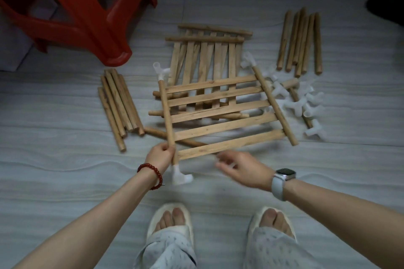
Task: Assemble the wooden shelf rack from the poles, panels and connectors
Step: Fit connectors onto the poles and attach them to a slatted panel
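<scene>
Mid-frame, left hand (160, 155) is gripping the left rail of the slatted panel (220, 116), white connector (180, 176) on its near end, while the right hand (242, 170) hovers blurry with fingers loose near the panel's bottom slat.

Panel (220, 113) lies between two pole bundles (119, 105).

Head-worn camera (wide-angle), looking steeply down, close over floor (65, 170)

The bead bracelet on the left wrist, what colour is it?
Dark red; the bead bracelet shows in the head view.
</scene>
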